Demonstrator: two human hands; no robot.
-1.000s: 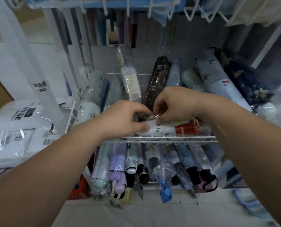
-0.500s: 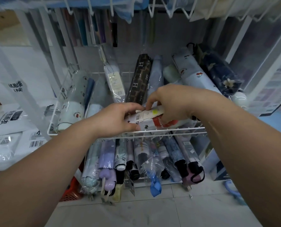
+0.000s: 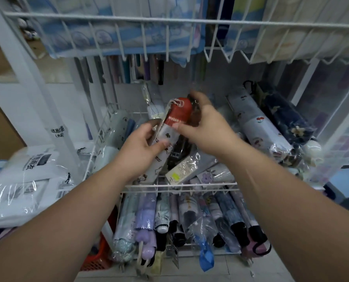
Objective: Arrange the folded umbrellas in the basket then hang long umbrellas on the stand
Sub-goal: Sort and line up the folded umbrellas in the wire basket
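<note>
You had a folded umbrella [image 3: 167, 137], white printed sleeve with a red cap end, held tilted above the middle wire basket [image 3: 177, 185], red end up and away from you. Your left hand [image 3: 143, 145] was wrapped round its lower white part, thumb pressed across the front. Your right hand [image 3: 202, 127] gripped the upper red part, thumb on the printed band, fingers curled behind it. Both hands closed on the same umbrella, not spread.

Below it in the basket lay a dark folded umbrella [image 3: 179, 149], a tagged clear sleeve [image 3: 182, 169], a pale blue cherry-print umbrella [image 3: 259, 127] and a navy floral one [image 3: 285, 117] to the right. The lower basket [image 3: 210, 246] was already packed in a row.

Handling judgement: light, stiff along the shaft, soft fabric around it; the plastic wrap looked slippery, so gripping mid-body and near the cap seemed the safest hold. Not fragile, low risk if it slipped into the basket.
</note>
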